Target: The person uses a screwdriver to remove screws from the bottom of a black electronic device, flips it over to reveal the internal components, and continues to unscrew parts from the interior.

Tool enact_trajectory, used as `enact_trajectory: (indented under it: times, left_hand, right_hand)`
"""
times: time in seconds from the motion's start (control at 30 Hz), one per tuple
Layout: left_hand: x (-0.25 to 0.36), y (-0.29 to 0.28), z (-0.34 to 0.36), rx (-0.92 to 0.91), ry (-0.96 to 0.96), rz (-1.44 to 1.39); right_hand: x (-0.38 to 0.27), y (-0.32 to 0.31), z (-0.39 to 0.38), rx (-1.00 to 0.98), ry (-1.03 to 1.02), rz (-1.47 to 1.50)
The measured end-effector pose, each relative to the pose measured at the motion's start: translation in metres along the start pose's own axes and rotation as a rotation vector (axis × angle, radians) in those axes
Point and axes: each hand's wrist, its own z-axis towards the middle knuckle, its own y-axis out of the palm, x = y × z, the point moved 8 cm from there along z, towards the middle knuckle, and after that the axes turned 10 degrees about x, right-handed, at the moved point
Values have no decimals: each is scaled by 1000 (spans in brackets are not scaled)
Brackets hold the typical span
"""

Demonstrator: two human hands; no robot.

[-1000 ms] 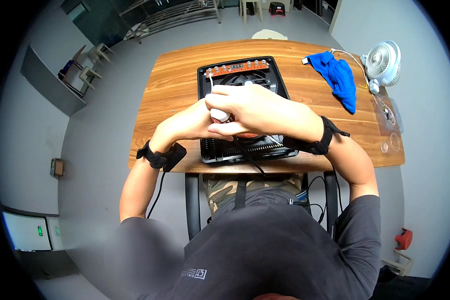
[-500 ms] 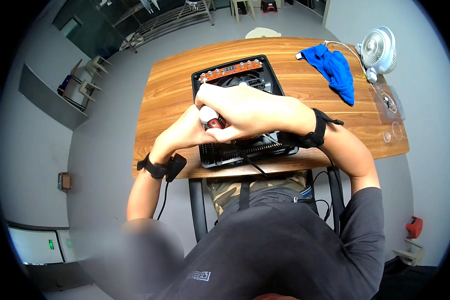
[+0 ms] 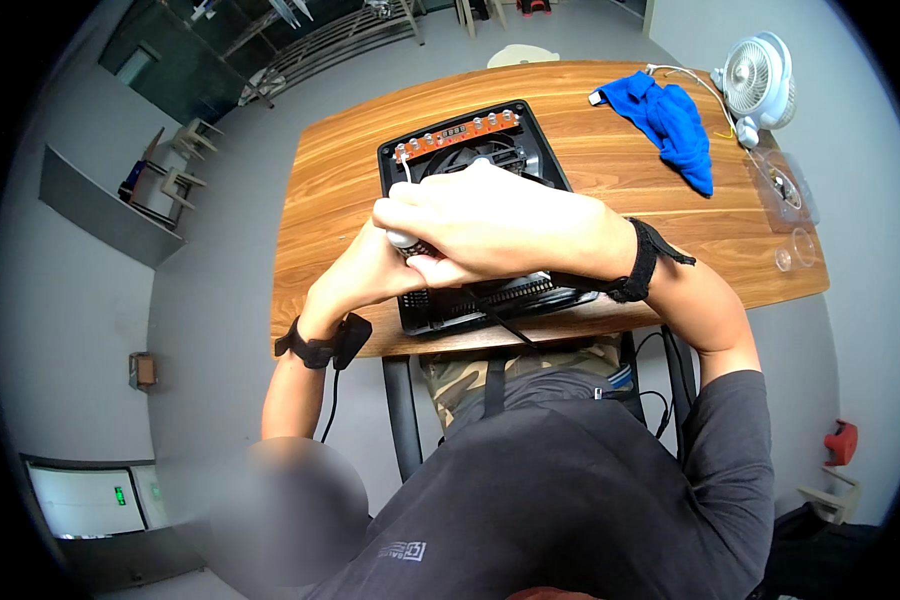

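Observation:
A flat black appliance housing [image 3: 562, 175], its inside exposed, lies near the table's front edge, with an orange circuit board [image 3: 455, 135] along its far side and a dark round fan partly covered. Over its left half, my right hand [image 3: 470, 220] is closed around what looks like a screwdriver [image 3: 402, 240]; only its pale end and a dark textured stretch show. My left hand [image 3: 355, 265] curls in from the left, touching the right hand. Its fingertips are tucked underneath, so what they grip is hidden. A white wire [image 3: 407, 168] runs to the board.
The housing rests on a wooden table [image 3: 340, 160]. A blue cloth [image 3: 670, 130] and a white fan [image 3: 757, 85] lie toward the far right. A clear plastic tray [image 3: 782, 185] and small clear round pieces [image 3: 800, 245] sit at the right edge. A black cable [image 3: 510, 330] hangs over the front.
My right hand has turned over the tool, its fingers shifting left, so the red part is now covered. The left hand has barely moved. The whole view has shifted slightly.

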Motion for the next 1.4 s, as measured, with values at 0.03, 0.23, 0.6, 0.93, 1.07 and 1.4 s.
enact_trajectory:
  times: [0.03, 0.23, 0.6, 0.93, 1.07, 1.4]
  left_hand:
    - [-4, -2, -2, -17, -30, -28]
    - [-1, -7, -3, 11, -18, -83]
    - [-5, 0, -11, 44, 6, -67]
    - [-4, 4, -16, 109, 19, -110]
    - [10, 5, -14, 234, 77, -78]
    - [-9, 11, -30, 119, 92, -18]
  right_hand:
    - [-2, -1, 0, -3, -8, 2]
    - [-3, -3, 3, -1, 2, -157]
    - [-8, -2, -3, 109, 55, -96]
    - [-7, -7, -4, -12, 142, -275]
    - [-8, 0, -4, 20, 134, -261]
    - [-12, -11, -18, 62, 157, -90]
